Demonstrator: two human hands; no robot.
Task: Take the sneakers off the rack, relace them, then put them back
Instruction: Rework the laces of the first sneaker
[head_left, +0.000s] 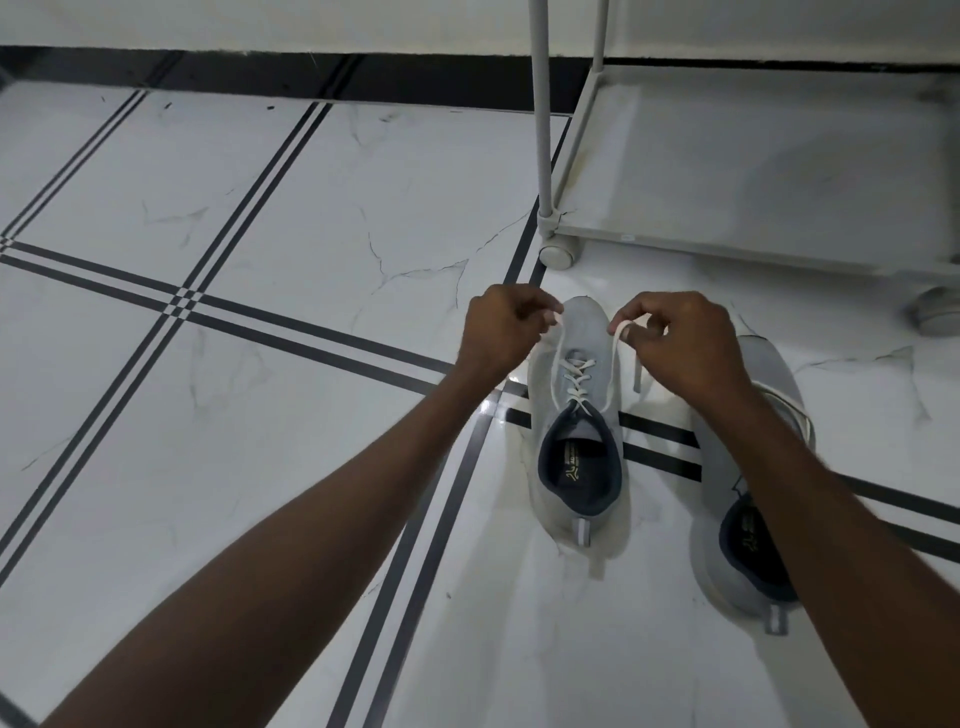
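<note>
Left hand (501, 332) and right hand (680, 343) each pinch a white lace (618, 345) end above the toe of the grey sneaker (576, 426) on the tiled floor (260, 208). Sneaker's long axis runs 12–6, eyelets at 6 o'clock from the fingers. Second sneaker (748, 519) at 3 o'clock, rack (753, 171) at 1 o'clock.

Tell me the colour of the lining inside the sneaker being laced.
Dark navy lining, against the light grey sneaker; head view.

Dim, bluish light; wide-angle warp at edges; slight motion blur.
</note>
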